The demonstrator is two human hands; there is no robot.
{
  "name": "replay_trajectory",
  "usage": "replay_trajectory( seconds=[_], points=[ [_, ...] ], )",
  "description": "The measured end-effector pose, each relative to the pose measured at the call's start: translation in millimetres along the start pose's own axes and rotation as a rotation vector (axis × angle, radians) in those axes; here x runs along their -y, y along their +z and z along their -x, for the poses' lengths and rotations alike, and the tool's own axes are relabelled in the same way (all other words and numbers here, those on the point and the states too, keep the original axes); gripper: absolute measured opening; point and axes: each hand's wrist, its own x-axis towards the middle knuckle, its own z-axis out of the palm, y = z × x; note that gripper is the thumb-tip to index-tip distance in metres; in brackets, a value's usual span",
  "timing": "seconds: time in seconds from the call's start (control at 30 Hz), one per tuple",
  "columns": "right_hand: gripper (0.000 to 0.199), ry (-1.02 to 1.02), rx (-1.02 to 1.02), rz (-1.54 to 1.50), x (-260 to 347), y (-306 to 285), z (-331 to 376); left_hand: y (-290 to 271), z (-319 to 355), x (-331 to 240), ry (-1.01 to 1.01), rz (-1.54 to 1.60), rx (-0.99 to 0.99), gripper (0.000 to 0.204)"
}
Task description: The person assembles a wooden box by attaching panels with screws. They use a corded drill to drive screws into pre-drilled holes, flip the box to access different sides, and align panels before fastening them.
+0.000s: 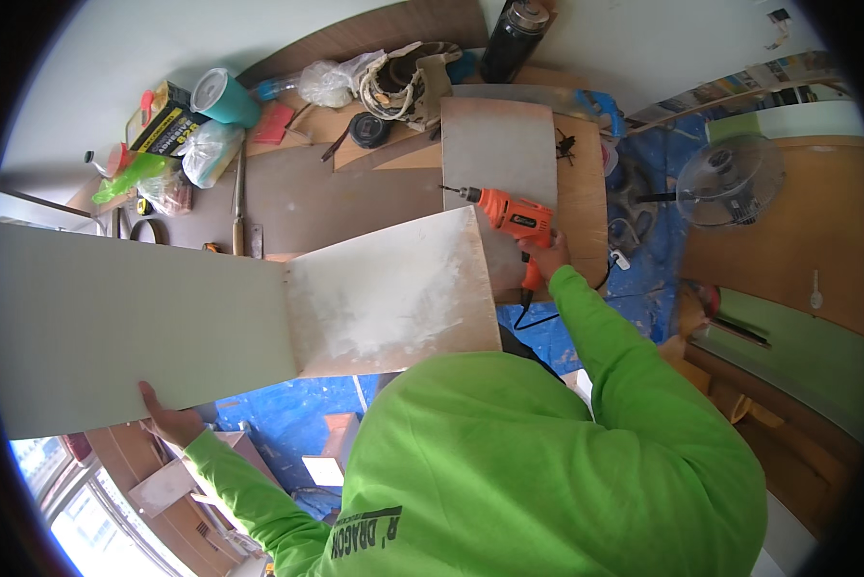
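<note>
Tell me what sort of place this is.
Most likely a room under carpentry or fit-out work. The right hand grips an orange power drill, the left hand steadies a large pale board, and the cluttered workbench sits over blue floor sheeting.

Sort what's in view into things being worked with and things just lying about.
In hand: orange drill gripped by right hand; large pale panel steadied by left hand; whitish board joined to it.

Lying about: teal cup, black bottle, plastic bags, fan.
</note>
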Motion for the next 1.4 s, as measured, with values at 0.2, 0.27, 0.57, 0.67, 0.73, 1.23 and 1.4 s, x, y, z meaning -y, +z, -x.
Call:
replay_trajectory(
  seconds=[0.2,0.27,0.57,0.67,0.73,1.23,1.4],
  points=[
    [0.089,-0.037,0.025,0.036,33,10,28,0,5,-12,-0.18,0.174,-0.029,0.041],
    [0.089,-0.076,-0.024,0.048,26,12,23,-1,3,-9,-0.212,0.241,-0.018,0.039],
    [0.071,0.102,-0.049,0.063,42,33,46,-6,11,-5,-0.198,0.314,-0.009,0.04],
    [0.05,0.087,0.095,-0.135,29,22,35,-2,12,-9,-0.231,0.374,-0.02,0.035],
    [0.038,0.174,0.082,-0.288,19,20,25,-2,16,-11,-0.291,0.422,-0.06,0.031],
    [0.037,0.341,0.259,-0.199,26,0,27,2,29,-16,-0.176,0.432,-0.065,0.018],
    [0.032,0.36,0.539,-0.493,24,-20,-2,-3,34,-16,-0.175,0.413,-0.036,0.015]
  ],
)
